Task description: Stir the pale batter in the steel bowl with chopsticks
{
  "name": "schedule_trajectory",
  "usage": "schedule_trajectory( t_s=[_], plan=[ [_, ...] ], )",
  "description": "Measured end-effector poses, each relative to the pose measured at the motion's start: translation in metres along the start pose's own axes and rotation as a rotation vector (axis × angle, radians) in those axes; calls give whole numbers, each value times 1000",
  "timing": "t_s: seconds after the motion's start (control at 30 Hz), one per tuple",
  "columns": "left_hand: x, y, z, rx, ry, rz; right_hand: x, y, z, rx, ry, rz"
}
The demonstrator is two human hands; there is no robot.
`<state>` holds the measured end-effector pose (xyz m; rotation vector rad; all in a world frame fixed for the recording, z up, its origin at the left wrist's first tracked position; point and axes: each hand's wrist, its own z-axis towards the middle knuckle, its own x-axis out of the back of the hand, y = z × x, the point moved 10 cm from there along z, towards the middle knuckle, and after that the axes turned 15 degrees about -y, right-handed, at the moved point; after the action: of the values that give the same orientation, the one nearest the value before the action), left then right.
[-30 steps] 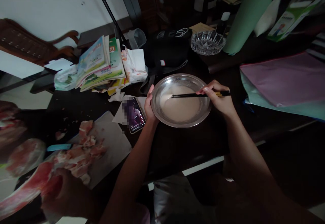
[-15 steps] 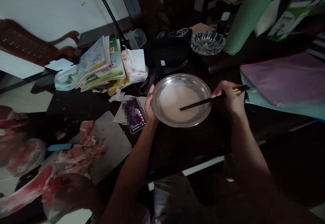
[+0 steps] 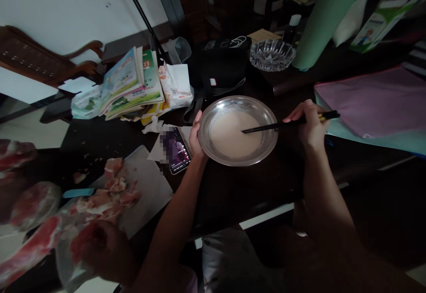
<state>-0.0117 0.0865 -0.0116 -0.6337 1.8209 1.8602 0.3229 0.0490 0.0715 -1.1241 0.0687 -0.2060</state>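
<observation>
A shallow steel bowl (image 3: 269, 149) rests on the dark table and holds a pale, milky liquid (image 3: 229, 138). My left hand (image 3: 197, 138) grips the bowl's left rim, its fingers along the outer side. Black chopsticks (image 3: 289, 123) with gold bands lie across the right rim, their tips in the liquid. My right hand (image 3: 311, 124) is closed around their upper part, just right of the bowl. Beside my left forearm lies a phone (image 3: 179, 153) with a lit screen, on white paper.
At lower left another person's hand (image 3: 108, 248) handles raw meat, near meat pieces (image 3: 101, 204) and a blue-handled tool (image 3: 79, 193) on a white board (image 3: 146, 191). Books (image 3: 133, 84), a glass ashtray (image 3: 271, 56), a green cylinder (image 3: 328, 22) and a pink folder (image 3: 369, 102) stand around.
My right hand has shifted right and slightly up, drawing the chopstick tips rightward through the liquid. My left hand and the bowl stay nearly still. The other person's hand has moved.
</observation>
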Motion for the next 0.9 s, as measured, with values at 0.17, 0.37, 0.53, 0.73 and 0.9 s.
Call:
schedule_trajectory(
  t_s=[0.17, 0.37, 0.53, 0.73, 0.9],
  plan=[
    [0, 0, 0, 10, 13, 7, -19, -1, -1, -20, -171, 81],
    [-1, 0, -2, 20, 37, -4, -52, 0, -5, -47, -392, -74],
    [-1, -1, -1, 11, 19, -18, -26, -1, -1, -12, -170, -88],
    [-2, 0, 0, 12, 2, -21, -7, -1, -3, -12, -37, 79],
    [0, -2, 1, 9, 4, -22, -44, 1, -5, -60, -318, 18]
  ],
)
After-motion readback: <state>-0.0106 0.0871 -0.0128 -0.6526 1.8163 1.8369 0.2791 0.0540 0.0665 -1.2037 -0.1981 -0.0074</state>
